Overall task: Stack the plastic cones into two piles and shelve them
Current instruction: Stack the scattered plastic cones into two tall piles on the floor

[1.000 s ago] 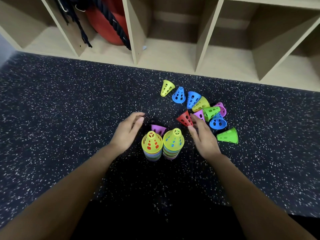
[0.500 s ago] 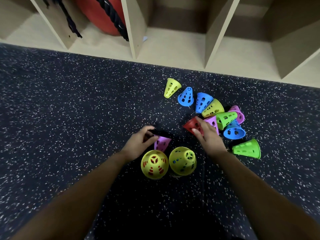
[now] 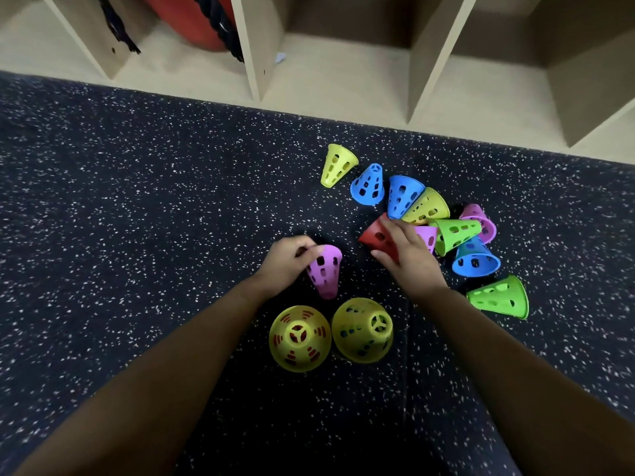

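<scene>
perforated bright plastic cones (image 3: 415,214)

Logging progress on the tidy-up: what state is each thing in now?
Left hand: grips the purple cone.
Right hand: grips the red cone.
Left pile: upright, yellow-topped.
Right pile: upright, yellow-topped.
Green cone: lying on its side.
Loose cones: unstacked on the floor.

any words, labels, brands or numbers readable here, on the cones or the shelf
None readable. The purple cone in the left hand and the red cone in the right hand show only holes; the shelf is plain wood. A white scrap on it is too small to tell.
</scene>
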